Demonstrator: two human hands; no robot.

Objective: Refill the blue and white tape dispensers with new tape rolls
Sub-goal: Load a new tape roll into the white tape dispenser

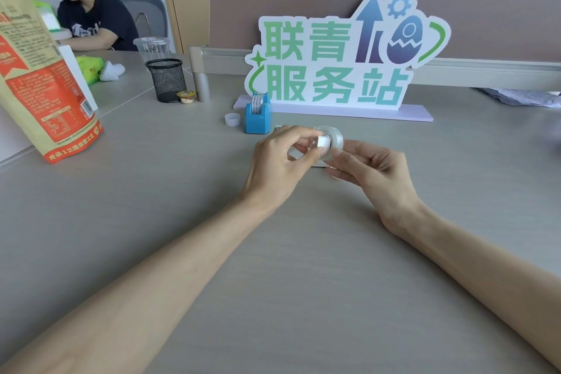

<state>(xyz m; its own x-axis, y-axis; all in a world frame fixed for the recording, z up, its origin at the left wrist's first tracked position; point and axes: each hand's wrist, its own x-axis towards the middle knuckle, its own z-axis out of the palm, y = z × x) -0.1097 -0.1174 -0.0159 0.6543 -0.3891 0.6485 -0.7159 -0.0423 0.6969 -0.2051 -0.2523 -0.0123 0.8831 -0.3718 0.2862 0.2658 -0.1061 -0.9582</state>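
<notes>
A blue tape dispenser (257,115) stands upright on the table behind my hands, with a white tape roll sitting in its top. Above the middle of the table both hands meet. My left hand (277,161) pinches a small white spool core (323,142). My right hand (375,173) holds a clear tape roll (334,138) around that core. A white dispenser is partly hidden under my hands; only a thin edge shows below them. A small white cap (232,119) lies left of the blue dispenser.
A large sign (340,70) on a flat base stands behind the dispenser. A black mesh cup (167,79), a small pudding cup (185,97) and a red-and-tan bag (39,76) sit at the left. A person with a headset sits far left.
</notes>
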